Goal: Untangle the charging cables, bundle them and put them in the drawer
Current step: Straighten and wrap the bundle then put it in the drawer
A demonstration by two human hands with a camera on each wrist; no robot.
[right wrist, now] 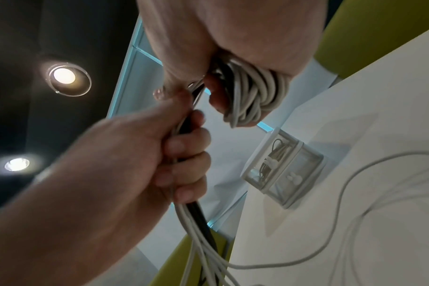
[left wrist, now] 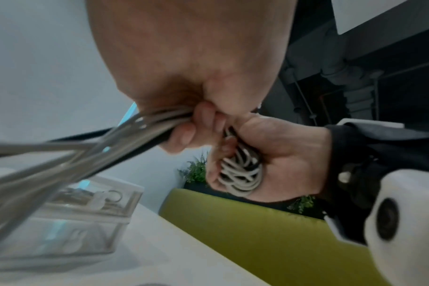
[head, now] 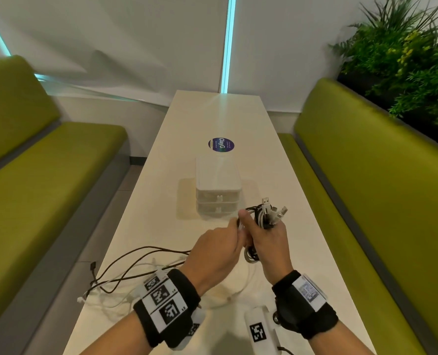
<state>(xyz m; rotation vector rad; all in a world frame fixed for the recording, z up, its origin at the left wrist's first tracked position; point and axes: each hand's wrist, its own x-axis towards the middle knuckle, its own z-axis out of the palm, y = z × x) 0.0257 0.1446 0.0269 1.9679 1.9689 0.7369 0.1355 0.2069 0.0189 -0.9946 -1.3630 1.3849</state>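
My right hand (head: 266, 237) grips a coil of white and black charging cables (head: 262, 216), with USB plugs sticking up out of its top. The same coil (right wrist: 252, 94) shows wound round my right fingers (left wrist: 235, 170). My left hand (head: 220, 249) is curled round the loose strands (right wrist: 186, 131) just left of the coil. These strands (left wrist: 86, 154) trail down to a loose tangle (head: 125, 275) on the white table (head: 156, 201). A clear two-drawer box (head: 218, 193) stands mid-table beyond my hands, both drawers pushed in; cables lie in the upper drawer (right wrist: 269, 160).
Green benches (head: 46, 188) flank the table on both sides. A round sticker (head: 221, 145) lies behind the drawer box. Plants (head: 405, 60) rise behind the right bench. A black plug (head: 93, 266) hangs over the table's left edge.
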